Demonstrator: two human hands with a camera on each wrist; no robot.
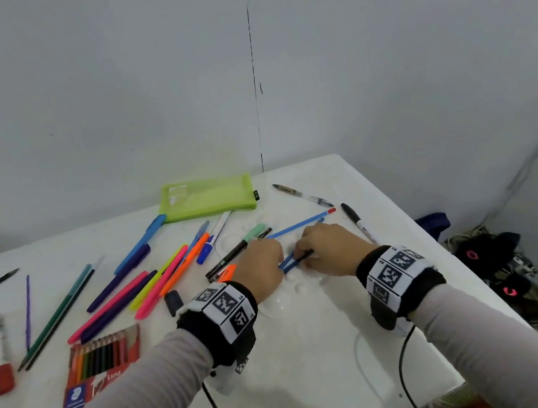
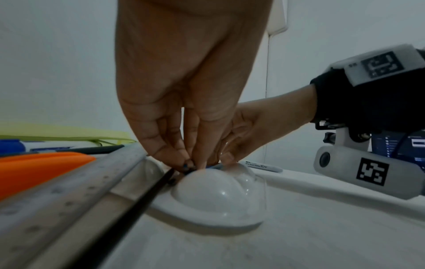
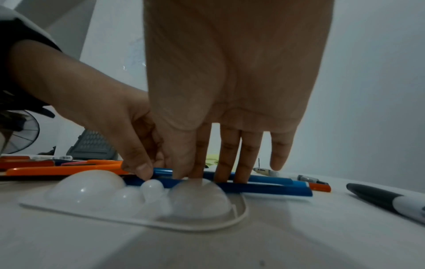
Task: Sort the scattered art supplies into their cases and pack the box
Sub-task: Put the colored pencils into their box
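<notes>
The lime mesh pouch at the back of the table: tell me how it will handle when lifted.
The lime mesh pouch lies flat and thin against the table, so it probably feels light and floppy, sagging from a one-corner hold. Its soft mesh looks easy to pinch, unlikely to slip or roll.

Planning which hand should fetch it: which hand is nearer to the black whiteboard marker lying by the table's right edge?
Right. The right hand sits just left of the black whiteboard marker, gathering blue pens. The left hand is farther left, beyond the right hand.
</notes>
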